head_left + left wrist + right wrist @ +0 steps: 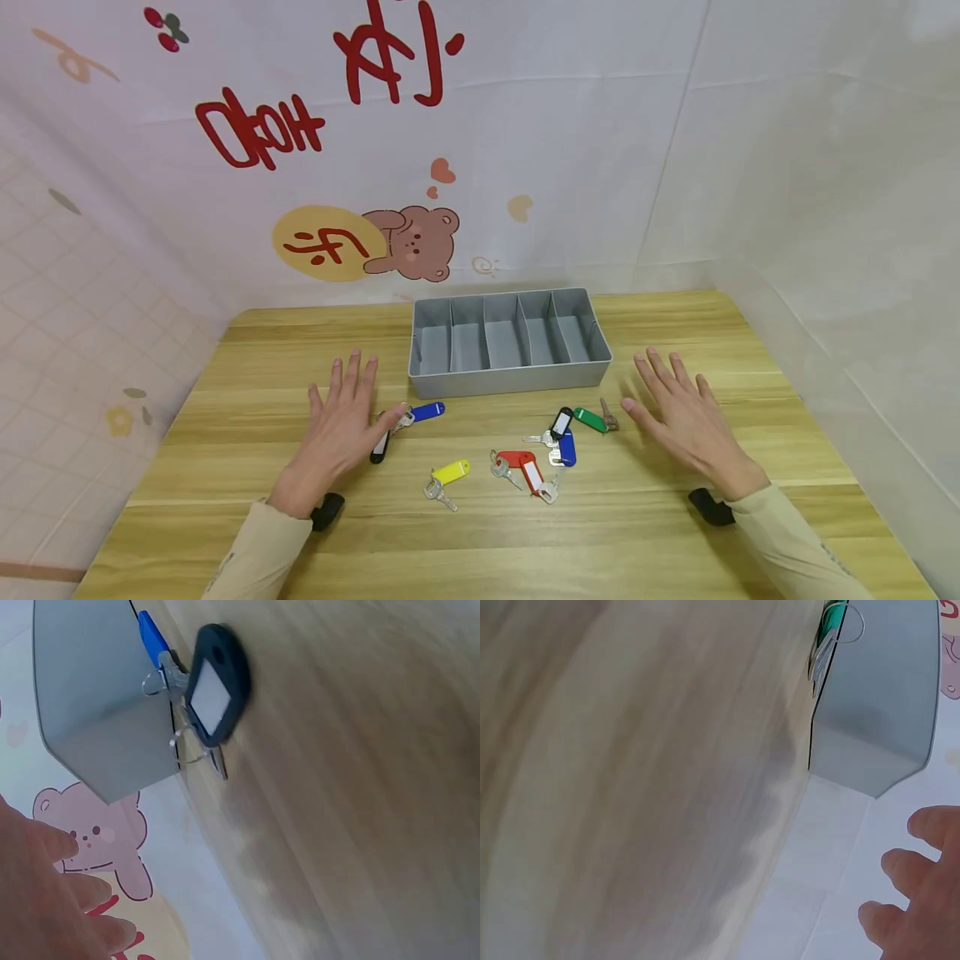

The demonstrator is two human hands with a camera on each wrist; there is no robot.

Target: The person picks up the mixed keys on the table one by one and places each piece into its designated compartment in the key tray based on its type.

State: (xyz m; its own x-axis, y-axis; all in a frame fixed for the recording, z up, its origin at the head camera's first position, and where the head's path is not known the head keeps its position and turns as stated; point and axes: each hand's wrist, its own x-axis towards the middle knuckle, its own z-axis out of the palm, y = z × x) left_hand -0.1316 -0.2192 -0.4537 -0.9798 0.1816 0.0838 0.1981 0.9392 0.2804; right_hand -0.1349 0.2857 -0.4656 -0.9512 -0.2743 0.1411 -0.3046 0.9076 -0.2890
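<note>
My left hand is spread with straight fingers over the table's left side, holding nothing. Close to its thumb lie a key with a black tag and a key with a blue tag. On the right, my right hand also has its fingers spread and holds nothing. A key with a green tag is nearest to it. Between the hands lie a yellow-tagged key, two keys with red tags, another black tag and another blue tag, with keys.
Behind the keys stands a grey tray divided into several compartments, which hold nothing visible. The wooden table meets a white printed cloth at the back, and similar cloth hangs at both sides.
</note>
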